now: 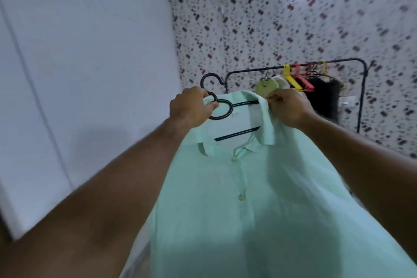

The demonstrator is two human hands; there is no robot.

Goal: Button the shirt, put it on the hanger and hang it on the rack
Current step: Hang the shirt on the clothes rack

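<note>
at the left, our left hand [191, 106] curls round the neck of the black hanger [243, 103], just under its hook. the mint-green shirt [259, 198] hangs on it between our hands, its visible buttons fastened. our right hand [291, 108] pinches the collar. farther right stands the rack [338, 61], well apart, carrying other clothes [322, 97].

Soft matt mint cloth shirt [259, 198], smooth black hanger [222, 110], thin dark metal rack [362, 97]
</note>
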